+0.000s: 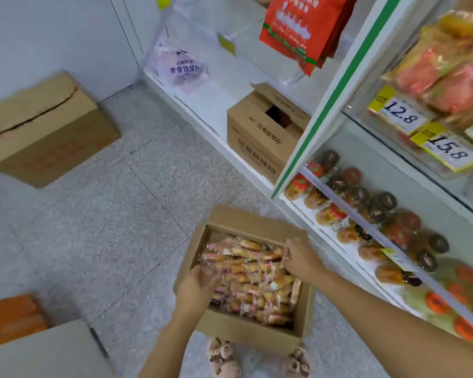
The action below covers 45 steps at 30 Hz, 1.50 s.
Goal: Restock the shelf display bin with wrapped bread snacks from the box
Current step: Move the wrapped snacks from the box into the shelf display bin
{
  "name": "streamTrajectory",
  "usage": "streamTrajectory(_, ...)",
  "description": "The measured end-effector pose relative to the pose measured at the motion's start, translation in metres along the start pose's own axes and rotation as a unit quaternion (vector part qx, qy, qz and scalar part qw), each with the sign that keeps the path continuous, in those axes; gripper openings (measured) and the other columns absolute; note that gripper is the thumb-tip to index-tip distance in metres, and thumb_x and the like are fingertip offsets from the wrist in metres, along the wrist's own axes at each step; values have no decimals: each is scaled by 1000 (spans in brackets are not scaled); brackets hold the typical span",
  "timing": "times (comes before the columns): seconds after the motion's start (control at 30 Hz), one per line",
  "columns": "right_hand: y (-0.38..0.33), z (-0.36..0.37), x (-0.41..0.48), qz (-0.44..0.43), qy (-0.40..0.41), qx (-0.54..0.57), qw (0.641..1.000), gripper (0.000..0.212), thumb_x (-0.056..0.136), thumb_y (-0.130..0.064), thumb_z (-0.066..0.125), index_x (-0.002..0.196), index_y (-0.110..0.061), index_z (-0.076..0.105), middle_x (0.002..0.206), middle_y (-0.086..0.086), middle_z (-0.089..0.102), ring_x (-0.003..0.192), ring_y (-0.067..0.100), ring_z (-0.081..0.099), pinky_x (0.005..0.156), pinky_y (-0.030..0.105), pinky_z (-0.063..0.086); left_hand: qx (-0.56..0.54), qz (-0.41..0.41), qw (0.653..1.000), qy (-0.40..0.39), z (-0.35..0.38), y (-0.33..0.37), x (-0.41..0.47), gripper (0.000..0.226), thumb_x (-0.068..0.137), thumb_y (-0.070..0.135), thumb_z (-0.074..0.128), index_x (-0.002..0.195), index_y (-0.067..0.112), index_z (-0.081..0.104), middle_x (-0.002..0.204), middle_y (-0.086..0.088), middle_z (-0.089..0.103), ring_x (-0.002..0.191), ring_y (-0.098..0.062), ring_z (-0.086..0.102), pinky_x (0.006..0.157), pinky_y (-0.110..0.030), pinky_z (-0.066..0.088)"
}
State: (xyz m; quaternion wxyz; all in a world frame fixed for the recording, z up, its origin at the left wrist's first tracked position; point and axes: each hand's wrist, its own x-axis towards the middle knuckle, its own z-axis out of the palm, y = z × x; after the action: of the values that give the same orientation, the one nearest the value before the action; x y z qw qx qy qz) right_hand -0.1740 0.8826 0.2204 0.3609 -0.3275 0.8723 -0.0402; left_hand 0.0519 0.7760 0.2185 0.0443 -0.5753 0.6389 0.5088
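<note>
On the speckled floor (137,203), at the foot of the shelf unit (336,118), sits an open cardboard box (246,332); flaps folded out, interior packed nearly to the rim with wrapped bread snacks (260,279) in clear film with pink and yellow print.

Left hand (195,290): at the box's left side, fingers bent down into the pile and curled round a clump of snacks; some motion blur at the fingertips.
Right hand (299,259): at the far right corner of the box, fingers bent, tips pinching wrappers at the edge of the pile; forearm runs in from lower right.

All visible snacks of this kind lie inside the box; none lifted clear of it.

Shelf, right side: clear bin (410,156) on the upper level holds orange-pink wrapped packs; yellow-and-white price tags on its front read 12.8 (400,115) and 15.8 (448,152); lower level carries rows of jars (361,195) with dark and red lids.

Elsewhere: printed carton (262,137) with a hole in its top on the bottom shelf; red bags (298,25) hanging above it; plastic bag (180,66) farther back; closed carton (44,126) at left on the floor; two beige sandals (224,356) at the box's near side.
</note>
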Motion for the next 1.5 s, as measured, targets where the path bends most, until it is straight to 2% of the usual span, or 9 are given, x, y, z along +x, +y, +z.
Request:
streamTrajectory(0.17, 28, 79, 71, -11, -47, -40, 998, 27, 87, -4, 51, 74, -22, 36, 80, 2, 48, 62, 17, 44, 55, 30, 36, -25, -102, 994, 25, 51, -81, 65, 27, 89, 28, 62, 74, 6, 56, 60, -2, 52, 55, -15, 49, 49, -27, 32)
streamTrajectory(0.27, 45, 129, 106, -44, -76, -59, 994, 15, 86, -15, 58, 97, -16, 48, 106, 1, 47, 92, 19, 51, 69, 29, 40, 14, -124, 992, 15, 82, -130, 100, 28, 89, 28, 62, 77, 3, 57, 64, -11, 56, 58, -20, 51, 52, -33, 38)
streamTrajectory(0.4, 59, 198, 149, -111, -118, -84, 983, 51, 90, -28, 59, 136, -18, 40, 142, 1, 36, 133, 20, 33, 104, 31, 37, 81, -133, 988, -17, 115, -191, 149, 17, 81, 21, 66, 94, 11, 61, 91, -8, 67, 83, -27, 64, 74, -41, 53)
streamTrajectory(0.53, 47, 258, 185, -195, -161, -117, 960, 65, 90, -26, 59, 147, -22, 27, 155, -1, 21, 144, 19, 14, 116, 34, 22, 202, -110, 971, -61, 136, -237, 197, 39, 79, 20, 58, 117, 20, 57, 113, -7, 56, 96, -26, 58, 83, -37, 50)
streamTrajectory(0.7, 24, 310, 233, -204, -128, -99, 966, 59, 88, -7, 55, 143, -16, 35, 143, 4, 40, 134, 21, 35, 111, 35, 34, 272, -87, 952, -108, 156, -263, 248, 43, 86, 10, 51, 126, 22, 53, 129, -5, 48, 114, -24, 53, 99, -34, 44)
streamTrajectory(0.9, 21, 349, 273, -194, -200, -129, 952, 66, 88, -32, 62, 143, -13, 31, 143, 5, 38, 128, 22, 41, 103, 34, 35, 319, -111, 921, -196, 182, -291, 280, 49, 85, 10, 57, 131, 21, 45, 128, -6, 54, 120, -24, 52, 100, -34, 45)
streamTrajectory(1.2, 30, 371, 297, -201, -210, -107, 951, 43, 75, -15, 66, 110, -25, 44, 121, -2, 40, 119, 22, 36, 86, 34, 40, 400, -80, 903, -131, 201, -309, 311, 40, 95, 9, 36, 132, 22, 45, 141, -6, 35, 135, -23, 29, 105, -34, 36)
streamTrajectory(1.37, 35, 368, 294, -218, -239, -110, 940, 70, 81, -21, 62, 141, -36, 29, 134, 1, 34, 128, 23, 28, 104, 44, 33, 420, -21, 892, -166, 192, -309, 311, 36, 93, 9, 42, 126, 23, 46, 131, -4, 49, 126, -22, 41, 100, -33, 43)
streamTrajectory(1.5, 22, 367, 294, -218, -253, -206, 920, 59, 82, -18, 60, 136, -34, 41, 136, 6, 26, 129, 29, 22, 108, 51, 28, 431, 30, 878, -204, 182, -304, 304, 34, 86, 13, 52, 119, 22, 49, 126, -2, 52, 122, -21, 47, 98, -32, 44)
